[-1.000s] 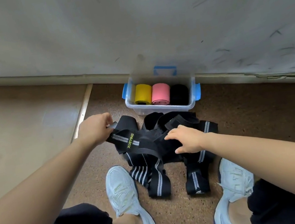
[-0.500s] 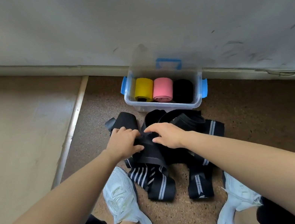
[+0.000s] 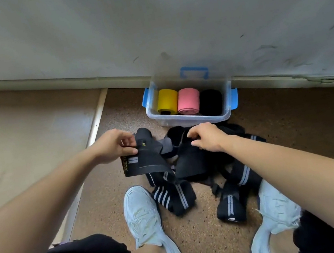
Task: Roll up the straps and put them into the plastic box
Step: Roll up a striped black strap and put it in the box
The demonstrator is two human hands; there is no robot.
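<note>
Surroundings: scuffed grey wall (image 3: 142,19) at the back; speckled brown floor (image 3: 295,126); paler floor panel (image 3: 19,141) to the left behind a light strip. Two white shoes, left shoe (image 3: 143,215) and right shoe (image 3: 275,214), flank the work area.

Plastic box (image 3: 191,119): clear, blue latches, against the wall, lid raised. Holds a yellow roll (image 3: 167,100), a pink roll (image 3: 188,100) and a black roll (image 3: 210,98) side by side, roll axes pointing toward the viewer.

Straps (image 3: 202,164): black, grey-striped, in a tangled heap on the floor between the shoes and the box, loose ends trailing toward the shoes.

Left hand (image 3: 112,145): fingers clamped on the end of a lettered strap (image 3: 143,161), lifted, hanging down toward the heap.

Right hand (image 3: 207,137): fingers curled, pinching strap fabric atop the heap.
</note>
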